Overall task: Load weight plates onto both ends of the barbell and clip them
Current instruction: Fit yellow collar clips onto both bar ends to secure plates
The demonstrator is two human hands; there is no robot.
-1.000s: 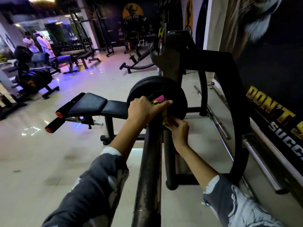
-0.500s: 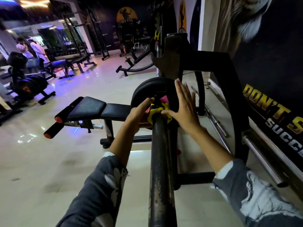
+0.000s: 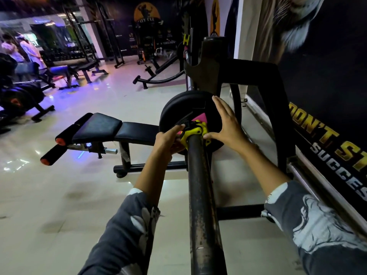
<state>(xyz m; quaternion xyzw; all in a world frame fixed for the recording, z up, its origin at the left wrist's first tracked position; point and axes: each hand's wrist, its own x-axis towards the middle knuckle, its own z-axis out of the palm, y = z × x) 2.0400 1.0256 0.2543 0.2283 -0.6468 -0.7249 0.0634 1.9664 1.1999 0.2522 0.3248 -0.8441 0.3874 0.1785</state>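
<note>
Pinching the yellow clamp collar [image 3: 195, 132] with the left grip [image 3: 168, 138], fingers curled round it. Bracing the 1 weight plate [image 3: 174, 114] just beyond with the right grip [image 3: 226, 124], spread flat, holding nothing. Push collar flush along the barbell sleeve [image 3: 200, 185], then lock shut.

Tile floor [image 3: 59, 195] carrying the gear, barbell [image 3: 200, 185] carrying the load.
Black rack frame [image 3: 266, 92] is standing on the floor by the wall, and a padded bench [image 3: 111, 130] is sitting on its own feet just left of it. The barbell sleeve is carrying a black plate [image 3: 174, 114], with a yellow clip [image 3: 195, 132] sitting against the plate face. The bar's seat is hiding behind the plate.
</note>
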